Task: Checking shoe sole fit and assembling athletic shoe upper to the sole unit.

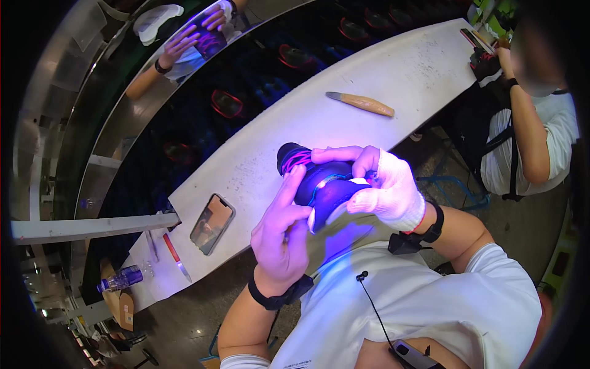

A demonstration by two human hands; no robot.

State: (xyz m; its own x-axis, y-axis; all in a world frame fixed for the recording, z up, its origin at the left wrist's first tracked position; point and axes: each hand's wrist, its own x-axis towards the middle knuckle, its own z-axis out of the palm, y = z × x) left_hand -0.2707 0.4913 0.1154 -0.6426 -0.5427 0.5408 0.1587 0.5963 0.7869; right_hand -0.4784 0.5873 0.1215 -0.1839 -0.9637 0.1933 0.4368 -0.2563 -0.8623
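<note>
A dark shoe with bright pink laces [296, 161] is held in front of my chest, lit by violet light, above the near edge of the white bench. My bare left hand [281, 230] presses its fingertips to the near side of the shoe. On the other side my right hand [390, 190], in a white fingerless knit glove, grips the shoe, with its fingers over the top and its thumb on the near part. A pale patch shows beside the right thumb; its kind is unclear.
On the bench [264, 154] lie a wooden-handled knife [362, 104], a phone [212, 224] and a red-handled blade [177, 257]. A bottle [121, 278] lies at left. Shoes [227, 103] line the dark conveyor beyond. Co-workers handle shoes at right [485, 66] and upper left [210, 42].
</note>
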